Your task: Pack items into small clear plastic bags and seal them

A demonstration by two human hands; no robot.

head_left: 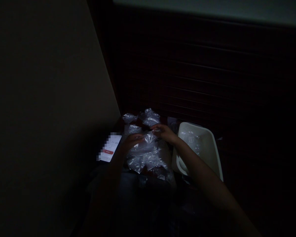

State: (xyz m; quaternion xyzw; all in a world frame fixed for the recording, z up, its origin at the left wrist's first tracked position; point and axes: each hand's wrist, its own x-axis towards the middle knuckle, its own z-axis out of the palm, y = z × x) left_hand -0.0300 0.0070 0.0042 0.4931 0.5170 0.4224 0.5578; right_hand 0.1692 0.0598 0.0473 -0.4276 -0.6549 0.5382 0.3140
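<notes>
The scene is very dark. A heap of clear plastic bags (pixel 148 158) lies in front of me. My left hand (pixel 130 142) rests on the heap's left side, fingers curled on a bag. My right hand (pixel 164 132) pinches the top of the same clear bag (pixel 148 136) near the heap's middle. More crumpled bags (pixel 150 117) sit just behind my hands.
A white plastic tub (pixel 208 144) stands to the right with clear plastic inside it. A lit phone screen (pixel 111 148) lies to the left of the heap. A pale wall fills the left side; dark slatted panelling runs behind.
</notes>
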